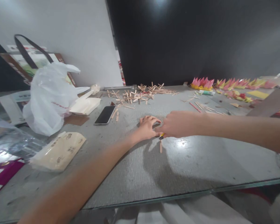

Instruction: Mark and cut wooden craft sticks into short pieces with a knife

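Observation:
My left hand [149, 127] rests on the grey table with fingers curved, its thumb and index finger at a flat wooden craft stick [161, 147]. The stick's near end points towards me; its far end is hidden under my hands. My right hand [175, 124] is closed around a small yellow and black tool [162, 135], which looks like a utility knife and lies across the stick. Most of the tool is covered by my fingers. Both hands touch or nearly touch each other.
Behind my hands lies a heap of craft sticks [140, 95], some joined in crosses. A phone [105, 115], tissue pack [60, 151] and white plastic bag [50, 96] are on the left. Pink and yellow paper flowers [203, 84] stand back right, near loose sticks [207, 108].

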`<state>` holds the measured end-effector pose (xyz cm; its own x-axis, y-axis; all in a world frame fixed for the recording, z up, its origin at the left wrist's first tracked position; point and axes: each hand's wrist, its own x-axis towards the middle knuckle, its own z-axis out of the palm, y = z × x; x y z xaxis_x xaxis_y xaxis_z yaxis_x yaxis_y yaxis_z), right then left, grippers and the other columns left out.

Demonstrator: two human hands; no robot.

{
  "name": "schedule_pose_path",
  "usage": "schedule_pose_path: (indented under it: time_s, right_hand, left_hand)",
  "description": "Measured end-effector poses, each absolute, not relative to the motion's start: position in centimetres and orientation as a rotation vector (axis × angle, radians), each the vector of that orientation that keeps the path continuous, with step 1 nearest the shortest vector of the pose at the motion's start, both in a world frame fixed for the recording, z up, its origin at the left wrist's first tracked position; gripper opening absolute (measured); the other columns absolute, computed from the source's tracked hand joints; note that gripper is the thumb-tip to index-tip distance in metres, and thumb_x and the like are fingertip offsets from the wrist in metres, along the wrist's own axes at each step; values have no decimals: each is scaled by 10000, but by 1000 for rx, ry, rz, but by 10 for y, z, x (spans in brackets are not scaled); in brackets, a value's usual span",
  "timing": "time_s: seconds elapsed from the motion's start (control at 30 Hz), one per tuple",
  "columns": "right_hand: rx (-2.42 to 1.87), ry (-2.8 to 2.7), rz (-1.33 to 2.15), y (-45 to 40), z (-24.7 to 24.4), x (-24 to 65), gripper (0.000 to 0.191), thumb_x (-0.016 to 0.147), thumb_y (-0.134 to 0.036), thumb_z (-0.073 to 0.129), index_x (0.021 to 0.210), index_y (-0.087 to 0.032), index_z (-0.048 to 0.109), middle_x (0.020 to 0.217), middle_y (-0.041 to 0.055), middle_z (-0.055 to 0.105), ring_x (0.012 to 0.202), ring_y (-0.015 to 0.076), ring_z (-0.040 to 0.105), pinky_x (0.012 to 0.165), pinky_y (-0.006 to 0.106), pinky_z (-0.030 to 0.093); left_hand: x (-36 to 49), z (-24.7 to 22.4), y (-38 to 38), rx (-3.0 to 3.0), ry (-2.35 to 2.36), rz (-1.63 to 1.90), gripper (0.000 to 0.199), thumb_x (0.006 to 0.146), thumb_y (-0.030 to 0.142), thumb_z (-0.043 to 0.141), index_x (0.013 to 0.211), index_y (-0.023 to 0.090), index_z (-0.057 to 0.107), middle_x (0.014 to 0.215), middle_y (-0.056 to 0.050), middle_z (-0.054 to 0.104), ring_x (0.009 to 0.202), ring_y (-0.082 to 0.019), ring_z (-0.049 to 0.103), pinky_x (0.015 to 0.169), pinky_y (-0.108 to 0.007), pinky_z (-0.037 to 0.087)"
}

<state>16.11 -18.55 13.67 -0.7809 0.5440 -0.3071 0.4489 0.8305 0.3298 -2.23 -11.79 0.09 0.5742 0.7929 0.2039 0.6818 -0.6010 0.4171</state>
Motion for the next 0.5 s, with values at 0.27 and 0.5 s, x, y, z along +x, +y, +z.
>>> schedule_pose_path:
  time_s: [0.27,0.5]
  right_hand:
    - [741,2556,124,-178,141,155,205,1021,-180,573,926,-181,755,811,48,713,616,135,558,575,297,264]
    - [816,2532,69,-175,142,148,246,1015,-230,586,882,-148,776,776,73,706,581,136,530,559,305,281]
  left_hand:
    - [-22,-8,-114,2522,1209,613,553,765,603,815,1209,291,711,1317,-68,669,1309,-348,525,1126,-499,354]
    - [-21,-9,-111,2527,1246,596,599,744,585,826,1240,275,702,1360,-90,656,1345,-375,514,1107,-523,382]
